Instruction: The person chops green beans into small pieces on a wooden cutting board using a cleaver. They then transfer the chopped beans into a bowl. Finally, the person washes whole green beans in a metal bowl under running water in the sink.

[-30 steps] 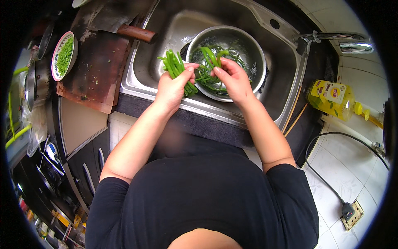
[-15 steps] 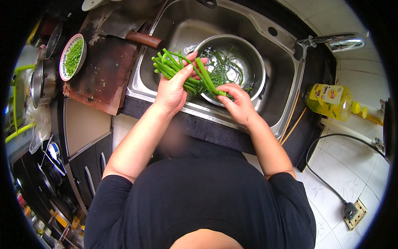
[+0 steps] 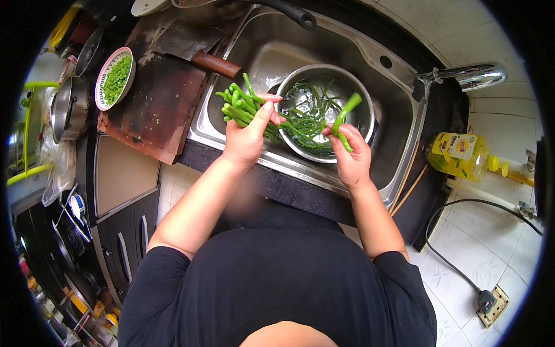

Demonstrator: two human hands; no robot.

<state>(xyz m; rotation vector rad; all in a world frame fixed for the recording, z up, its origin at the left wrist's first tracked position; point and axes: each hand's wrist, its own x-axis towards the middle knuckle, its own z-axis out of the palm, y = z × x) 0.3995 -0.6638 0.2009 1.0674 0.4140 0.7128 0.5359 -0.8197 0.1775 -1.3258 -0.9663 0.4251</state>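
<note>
My left hand (image 3: 250, 128) is closed around a bunch of long green vegetable stalks (image 3: 239, 106). Their cut-looking ends stick out on the left, and the other ends trail right over the rim of a round metal bowl (image 3: 370, 115). Above that bowl's near right side, my right hand (image 3: 351, 155) pinches a single bent green stalk (image 3: 347, 114) between thumb and fingers, its tip pointing up. More thin, dark green strands (image 3: 309, 110) lie inside the bowl, which stands in the steel sink (image 3: 266, 32). I cannot tell exactly which vegetable this is.
Left of the sink, a cleaver with a wooden handle (image 3: 217, 63) lies on a dark cutting board (image 3: 156, 110). Beside it sits a bowl of chopped green pieces (image 3: 117, 80). A faucet (image 3: 462, 76), yellow liquid bottle (image 3: 459, 149) and wooden chopsticks (image 3: 409, 189) are to the right.
My right hand has drawn away from the bunch, down and to the right, with one stalk now raised upright in it. My left hand keeps its hold on the bunch.
</note>
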